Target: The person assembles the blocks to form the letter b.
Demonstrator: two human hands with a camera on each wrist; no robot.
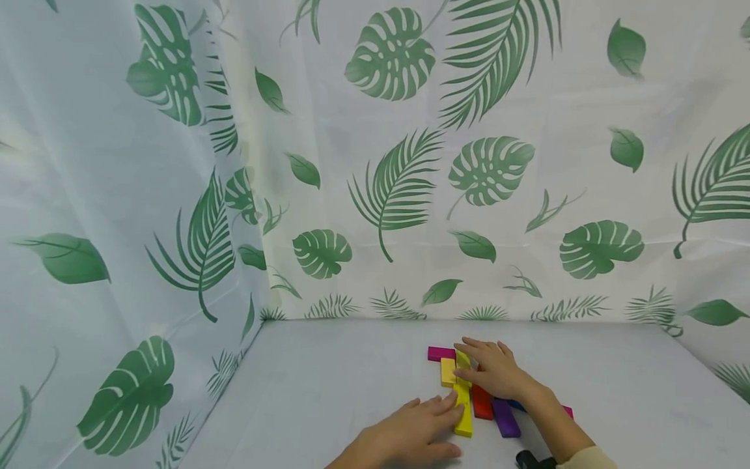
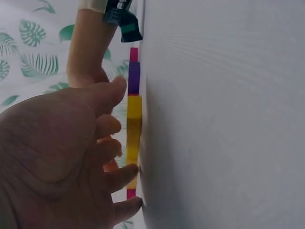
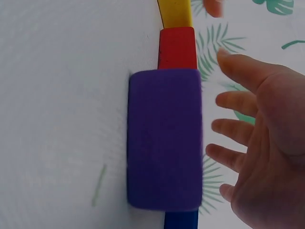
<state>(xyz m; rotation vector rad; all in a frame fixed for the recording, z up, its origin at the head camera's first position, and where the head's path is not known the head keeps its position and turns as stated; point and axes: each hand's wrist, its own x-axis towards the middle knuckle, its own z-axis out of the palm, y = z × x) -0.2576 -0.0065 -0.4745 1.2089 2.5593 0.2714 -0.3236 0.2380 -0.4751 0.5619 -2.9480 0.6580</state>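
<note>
Flat on the white table lies a cluster of coloured wooden blocks. My left hand reaches in from the left with its fingers loosely extended, the tips at the near yellow block. My right hand hovers over the far yellow block, fingers spread and partly covering it. Left of that sits a paler yellow block. A red block and a purple block lie below the right forearm. In the right wrist view the right hand has nothing in its grasp.
A magenta block lies at the cluster's far end. The right forearm partly hides a blue block and a pink block. A black device is at the right wrist. Leaf-printed curtains stand behind and beside the table.
</note>
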